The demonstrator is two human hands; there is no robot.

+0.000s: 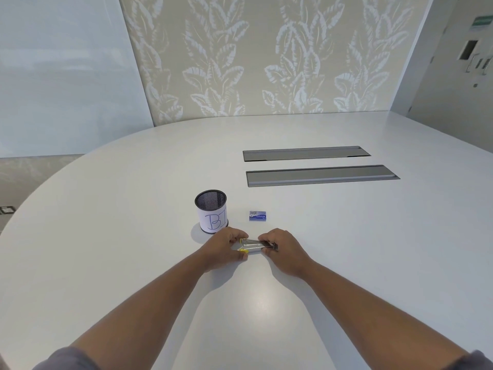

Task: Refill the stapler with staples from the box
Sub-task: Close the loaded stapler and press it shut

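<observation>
Both hands pinching the stapler (256,245) lying left-right, left hand (223,249), right hand (283,249); staple box (258,215) just beyond, nearer my right.

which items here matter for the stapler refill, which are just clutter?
Job:
- stapler, gripped by left hand and right hand
- staple box, untouched on the table

Just there:
- mesh pen cup labelled B1
- two grey cable hatches

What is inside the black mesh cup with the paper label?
Nothing rises above the rim of the mesh cup, and only dark mesh shows through its mouth. Its floor is hidden by the near wall and the paper label.
</observation>
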